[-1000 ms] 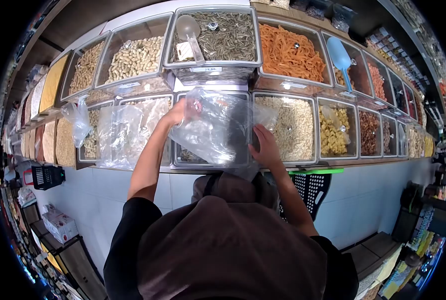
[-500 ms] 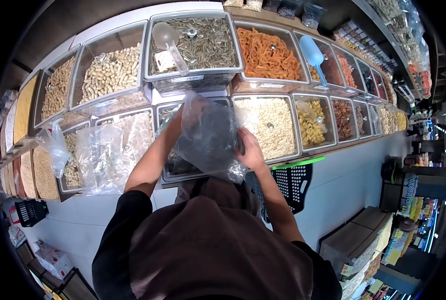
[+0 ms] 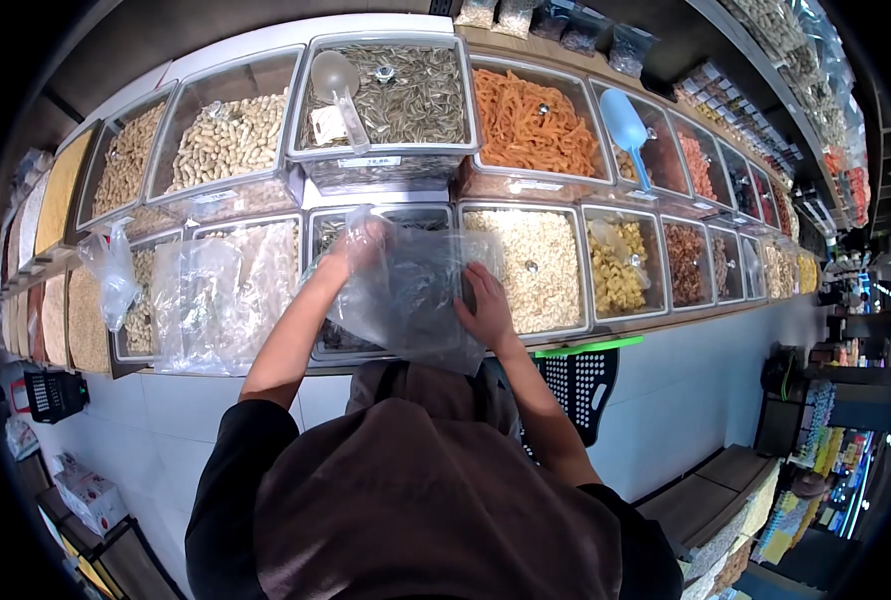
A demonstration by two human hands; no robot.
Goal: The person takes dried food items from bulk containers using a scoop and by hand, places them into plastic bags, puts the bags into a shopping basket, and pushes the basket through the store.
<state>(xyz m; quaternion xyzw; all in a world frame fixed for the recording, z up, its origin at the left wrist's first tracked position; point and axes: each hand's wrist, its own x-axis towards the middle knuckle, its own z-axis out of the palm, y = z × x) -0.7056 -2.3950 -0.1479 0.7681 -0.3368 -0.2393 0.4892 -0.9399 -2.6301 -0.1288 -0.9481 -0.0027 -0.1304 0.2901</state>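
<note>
A clear plastic bag (image 3: pixel 406 300) is spread over a lower bin of dark-looking contents (image 3: pixel 328 232) in front of me. My left hand (image 3: pixel 364 243) is closed on its upper left part, the fingers partly covered and blurred by the film. At the bag's right side, my right hand (image 3: pixel 486 308) touches the plastic with its fingers stretched out and thumb apart. Right of that hand is a bin of pale nuts or seeds (image 3: pixel 531 270). Behind the bag stands a raised bin of striped sunflower seeds (image 3: pixel 416 95), with a clear scoop (image 3: pixel 336 80) lying on its lid.
More plastic bags (image 3: pixel 226 300) lie over the bins at left, beside a bunched bag (image 3: pixel 114 280). Bins of peanuts (image 3: pixel 231 140) and orange strips (image 3: pixel 536 120) flank the raised bin. A blue scoop (image 3: pixel 624 125) rests farther right. Below the counter hangs a black basket (image 3: pixel 578 390).
The bag has come lower and spread flatter, its right corner now stretched out. My right hand has shifted slightly left and down, its fingers straighter. My left hand has moved slightly left and down.
</note>
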